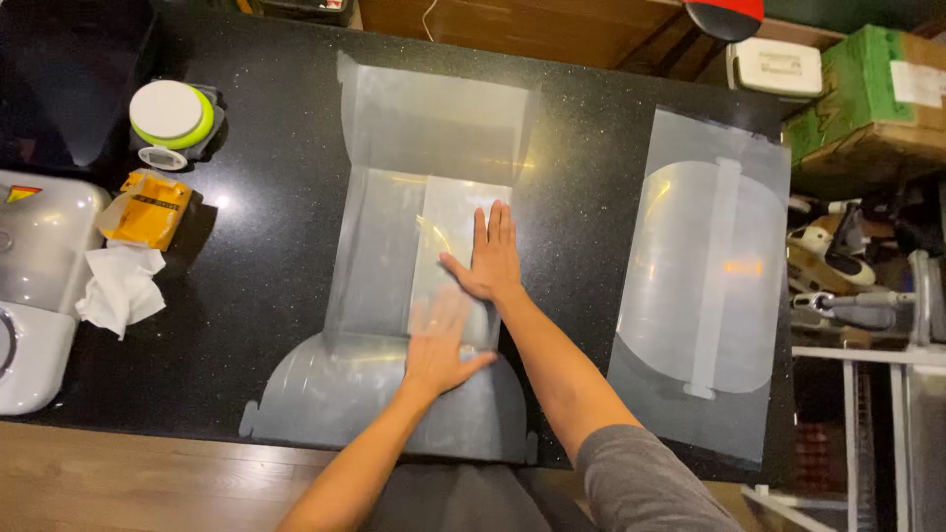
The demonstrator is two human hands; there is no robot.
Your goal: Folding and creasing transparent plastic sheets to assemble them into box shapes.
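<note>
The black speckled stone countertop (266,286) spreads out under both hands and far to either side of them. On it, directly beneath the hands, lies the large translucent plastic sheet (379,256) with a rounded near end and a squared far end; it reaches well beyond the fingertips away from the person and back past the wrists toward the counter's near edge. To the right of the right hand, well apart from it, lies a second translucent plastic sheet (705,286) with a curved panel and a narrow strip down its middle. Lying on the large sheet is a smaller rectangular clear film panel (448,222), and both hands rest on it.

The right hand (488,258) lies flat, palm down, fingers straight and close together, pressing on the panel's right part; it grips nothing. The left hand (439,345) lies just nearer the person, blurred, open and palm down on the panel's near edge, fingers spread, also grasping nothing.

Far to the left of the left hand sit a crumpled white tissue (120,286), a yellow tape dispenser (148,209) and a round white and green lidded container (172,115).
</note>
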